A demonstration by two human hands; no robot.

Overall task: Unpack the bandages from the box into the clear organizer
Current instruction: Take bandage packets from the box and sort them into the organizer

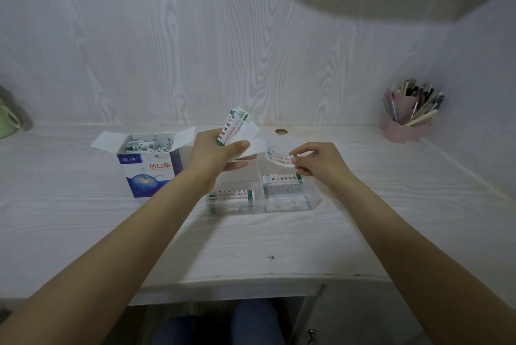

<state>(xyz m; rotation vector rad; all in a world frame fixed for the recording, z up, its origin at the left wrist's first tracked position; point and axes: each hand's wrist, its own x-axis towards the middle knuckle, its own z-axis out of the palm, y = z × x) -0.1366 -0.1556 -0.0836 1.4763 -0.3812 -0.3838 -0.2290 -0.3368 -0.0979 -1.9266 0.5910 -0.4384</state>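
Holding a spare stack of bandages (234,126) in reserve, left hand (215,154) grips it above the organizer (314,200) while right hand (318,160) pinches one bandage (279,157) for filing; box (148,168) stands open alongside.

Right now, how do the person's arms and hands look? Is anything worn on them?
Both forearms are bare as far as the view shows: no sleeves are visible. The left hand and the right hand wear no gloves, and I see no rings, watch or bracelet on the wrists. The fingernails look short and unpainted.
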